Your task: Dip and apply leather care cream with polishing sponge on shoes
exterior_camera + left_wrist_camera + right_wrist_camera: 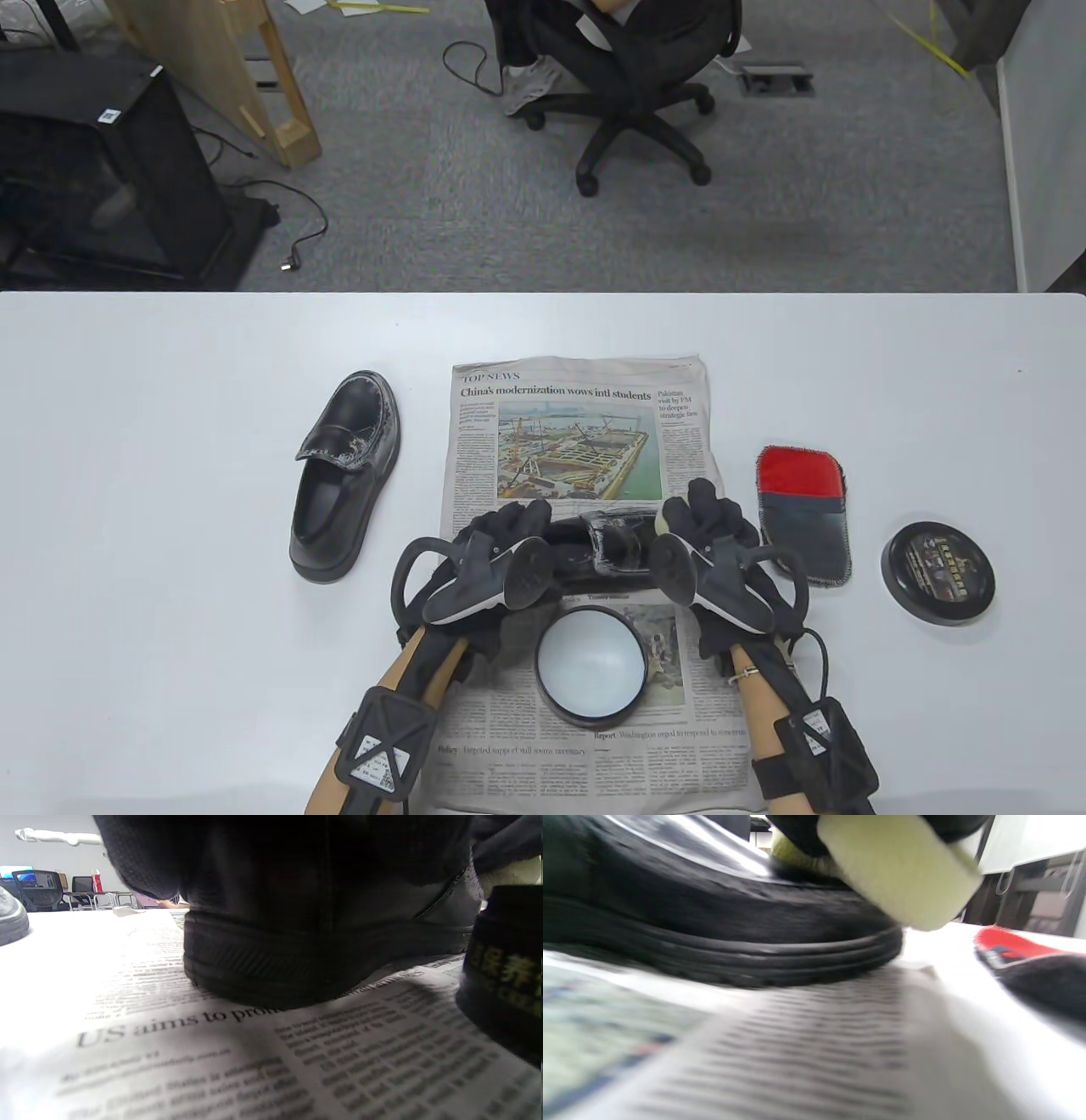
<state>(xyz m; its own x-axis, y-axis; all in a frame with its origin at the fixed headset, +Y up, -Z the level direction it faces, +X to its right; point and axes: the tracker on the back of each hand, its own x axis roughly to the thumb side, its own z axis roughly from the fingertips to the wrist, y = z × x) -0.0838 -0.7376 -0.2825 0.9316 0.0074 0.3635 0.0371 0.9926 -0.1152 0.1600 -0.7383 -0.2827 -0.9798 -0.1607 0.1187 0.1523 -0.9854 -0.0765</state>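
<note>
Floor: grey carpet [475, 212], with a metal floor socket [776, 79] set in it.
Chair: black swivel office chair [632, 81] beyond the table's far edge.
Left side: black cabinet [102, 170] beside a wooden frame [280, 93]; a black cable [305, 233] trails across the carpet.
Table: white table [170, 637], evenly lit.
Right: pale partition panel [1039, 144].

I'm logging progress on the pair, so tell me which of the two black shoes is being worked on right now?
The shoe on the newspaper, lying between both hands; the right hand holds a pale sponge at its toe. The other shoe sits untouched on bare table, left of the newspaper.
</note>
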